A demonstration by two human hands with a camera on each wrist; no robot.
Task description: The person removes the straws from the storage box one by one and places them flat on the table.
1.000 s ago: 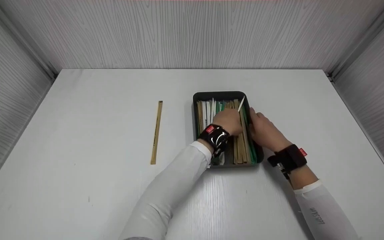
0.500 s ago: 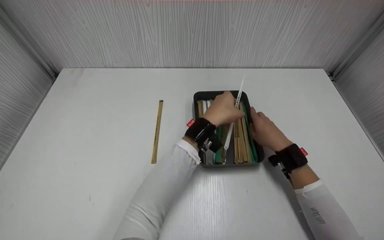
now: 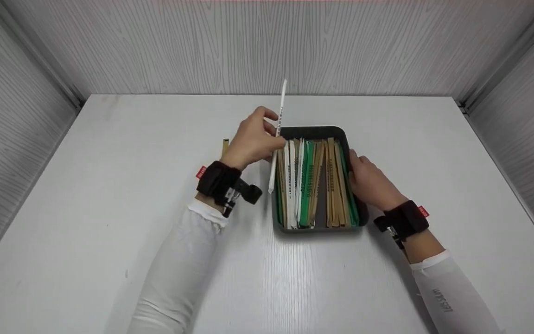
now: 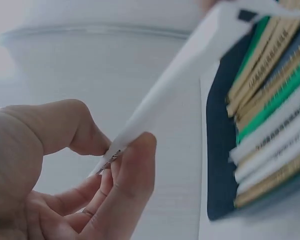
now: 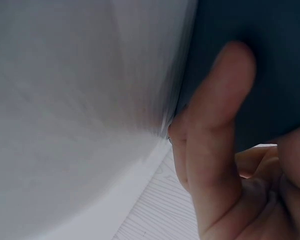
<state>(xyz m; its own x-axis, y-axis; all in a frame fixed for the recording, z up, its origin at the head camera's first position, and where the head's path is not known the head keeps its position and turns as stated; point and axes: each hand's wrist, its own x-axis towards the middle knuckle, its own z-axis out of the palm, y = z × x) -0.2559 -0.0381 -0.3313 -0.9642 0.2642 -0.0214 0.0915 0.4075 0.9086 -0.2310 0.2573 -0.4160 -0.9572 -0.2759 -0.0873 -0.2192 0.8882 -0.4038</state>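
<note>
My left hand (image 3: 254, 139) pinches a slim white paper packet (image 3: 272, 175) between thumb and fingers, above the table at the left side of a dark tray (image 3: 315, 131). The packet tilts, with its top reaching up past the tray's far edge. In the left wrist view, the white packet (image 4: 172, 82) has printed lettering and a dark square near one end. My right hand (image 3: 372, 183) rests along the tray's right outer wall. Seen from the right wrist, its fingers (image 5: 212, 130) lie extended against the dark side wall.
Several white, green and tan paper packets (image 3: 311, 183) stand in the tray, with a gap among the tan ones. A lone tan packet (image 3: 225, 144) lies on the white table, mostly hidden behind the left hand and wrist. Grey wood-grain panels (image 3: 267, 46) enclose the back and sides.
My left hand has drawn the white packet up out of the tray and carried it left to the tray's left side. The right hand has stayed against the tray.
</note>
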